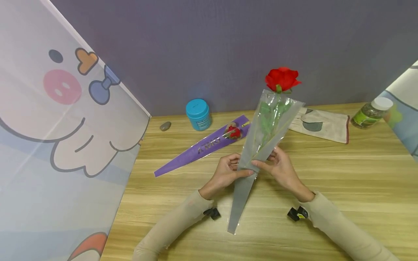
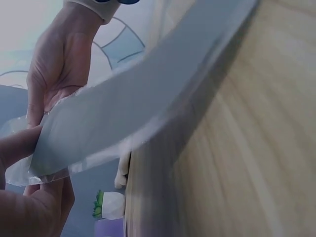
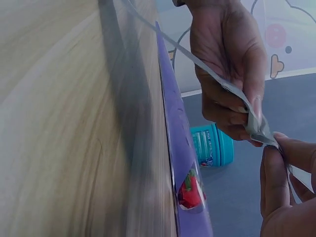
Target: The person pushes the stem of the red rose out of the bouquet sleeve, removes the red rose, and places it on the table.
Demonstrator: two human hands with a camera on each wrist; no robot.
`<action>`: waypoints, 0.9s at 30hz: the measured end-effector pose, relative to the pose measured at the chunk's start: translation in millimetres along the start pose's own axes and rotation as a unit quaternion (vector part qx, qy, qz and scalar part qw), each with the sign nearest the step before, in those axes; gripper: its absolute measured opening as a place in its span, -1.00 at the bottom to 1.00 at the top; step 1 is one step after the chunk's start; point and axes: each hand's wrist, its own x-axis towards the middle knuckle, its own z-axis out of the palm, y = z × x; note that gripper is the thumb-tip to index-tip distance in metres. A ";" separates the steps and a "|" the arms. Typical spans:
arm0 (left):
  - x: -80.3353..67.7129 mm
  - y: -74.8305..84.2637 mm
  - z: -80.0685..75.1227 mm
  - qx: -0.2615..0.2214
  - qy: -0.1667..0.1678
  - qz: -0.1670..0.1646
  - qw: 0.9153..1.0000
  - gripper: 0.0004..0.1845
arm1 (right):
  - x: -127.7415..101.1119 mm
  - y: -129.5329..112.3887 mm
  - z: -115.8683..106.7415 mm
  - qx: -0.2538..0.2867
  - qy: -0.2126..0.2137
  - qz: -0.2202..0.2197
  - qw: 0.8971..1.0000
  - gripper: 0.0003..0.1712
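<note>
A red rose [image 1: 282,79] stands in a grey and clear cone-shaped sleeve [image 1: 258,145], held tilted over the wooden table [image 1: 343,181], its tip low near me. My left hand [image 1: 236,169] pinches the sleeve's left edge at mid-height, thumb on the front. My right hand [image 1: 266,163] pinches the right edge at the same height. In the left wrist view the sleeve [image 2: 148,94] runs across as a grey band between both hands. The right wrist view shows my left hand [image 3: 227,64] and right fingers [image 3: 286,197] gripping the sleeve's edge [image 3: 256,129].
A purple sleeve [image 1: 202,146] with another red rose lies flat left of my hands. At the back stand a teal jar [image 1: 198,114], a small stone [image 1: 165,125], a work glove [image 1: 321,125] and a white-capped bottle [image 1: 372,112]. Cartoon-printed screens [image 1: 65,127] flank the table.
</note>
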 end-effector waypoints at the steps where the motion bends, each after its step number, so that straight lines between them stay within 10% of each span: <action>1: -0.2 0.5 0.2 0.000 0.003 0.002 1.000 -0.56 | -0.6 0.4 0.7 -0.004 -0.001 -0.003 1.000 -0.26; 27: -0.9 6.5 1.4 0.000 0.027 0.009 1.000 -0.56 | -6.1 1.4 8.4 -0.021 -0.008 -0.002 1.000 -0.39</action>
